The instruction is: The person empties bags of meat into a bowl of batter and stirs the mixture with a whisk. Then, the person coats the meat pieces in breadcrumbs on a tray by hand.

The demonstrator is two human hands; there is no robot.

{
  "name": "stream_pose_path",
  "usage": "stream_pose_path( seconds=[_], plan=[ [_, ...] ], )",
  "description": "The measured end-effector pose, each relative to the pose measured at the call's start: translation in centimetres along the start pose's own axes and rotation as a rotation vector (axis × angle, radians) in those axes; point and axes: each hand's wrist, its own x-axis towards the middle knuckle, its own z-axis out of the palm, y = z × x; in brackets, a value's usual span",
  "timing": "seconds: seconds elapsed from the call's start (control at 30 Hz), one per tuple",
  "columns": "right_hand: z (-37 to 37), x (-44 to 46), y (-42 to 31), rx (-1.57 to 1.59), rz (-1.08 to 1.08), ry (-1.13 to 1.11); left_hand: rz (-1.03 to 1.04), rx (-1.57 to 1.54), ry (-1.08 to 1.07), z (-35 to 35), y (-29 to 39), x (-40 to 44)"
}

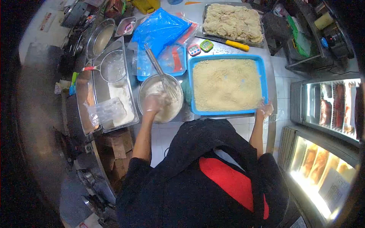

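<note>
We cannot tell the grip of either hand, the blurred left hand point(153, 104) in the bowl point(141, 90) at the near edge of the surface point(221, 52), just left of the blue tray point(228, 113), the half-curled right hand point(265, 109) at that tray's near right corner.

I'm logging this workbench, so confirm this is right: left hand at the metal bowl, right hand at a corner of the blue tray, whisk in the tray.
Wrong on the whisk: the head view shows it in the metal bowl, not the blue tray. The left hand is at the bowl and the right hand at the tray's corner, as stated.
</note>
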Motion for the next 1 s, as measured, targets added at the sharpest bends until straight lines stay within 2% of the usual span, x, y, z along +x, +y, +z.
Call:
stream_pose_path(
  seconds=[0.07,0.1,0.13,0.23,0.27,0.37,0.47,0.5,0.57,0.63,0.67,0.7,0.73,0.8,0.87,1.0],
  plan=[
    [-1.5,0.5,-3.6,-0.324,0.047,-0.053,-0.151,-0.163,0.0,-2.4,-0.1,-0.2],
    [-2.4,0.8,-5.2,-0.32,0.093,-0.102,-0.226,-0.247,0.004,-4.2,0.5,-0.5],
    [-3.2,1.2,-6.8,-0.311,0.138,-0.151,-0.12,-0.048,-0.053,-5.8,2.1,-1.1],
    [-3.8,1.9,-9.0,-0.327,0.247,-0.203,-0.174,0.283,-0.127,-2.3,2.2,0.1],
    [-4.0,1.9,-9.2,-0.344,0.278,-0.21,-0.285,0.205,-0.145,-1.0,1.8,1.0],
    [-2.3,1.3,-5.6,-0.359,0.175,-0.142,-0.374,0.035,-0.067,0.0,2.2,1.8],
    [-2.7,1.0,-6.8,-0.188,0.152,-0.094,-0.312,-0.055,0.054,-1.3,3.1,0.6],
    [-2.9,1.1,-7.4,-0.245,0.15,-0.12,-0.275,-0.07,0.024,-1.7,2.6,0.5],
    [-3.5,1.5,-7.9,-0.365,0.154,-0.165,-0.19,-0.099,-0.043,-3.2,0.2,0.0],
    [-3.2,1.2,-7.0,-0.427,0.055,-0.077,-0.085,-0.119,0.092,-0.8,-5.9,-0.4],
    [-2.7,0.9,-6.4,-0.454,0.0,-0.037,-0.059,-0.146,0.137,-0.5,-6.7,-0.7],
    [-1.9,0.4,-4.7,-0.138,0.029,-0.016,-0.032,-0.171,0.181,-0.2,-7.5,-1.0],
    [-0.6,-0.2,-1.9,0.18,0.056,0.005,-0.024,-0.214,0.201,-1.1,-6.5,-1.3],
    [-0.4,-0.1,-1.8,0.294,0.103,0.004,0.022,-0.161,0.27,-1.9,-3.7,-1.5],
    [-2.4,0.7,-6.4,-0.116,0.145,-0.029,0.106,0.033,0.364,-2.1,0.4,-0.6],
    [-1.8,0.5,-4.9,-0.15,0.14,-0.065,-0.156,-0.199,0.222,-6.2,8.2,0.0]
  ],
)
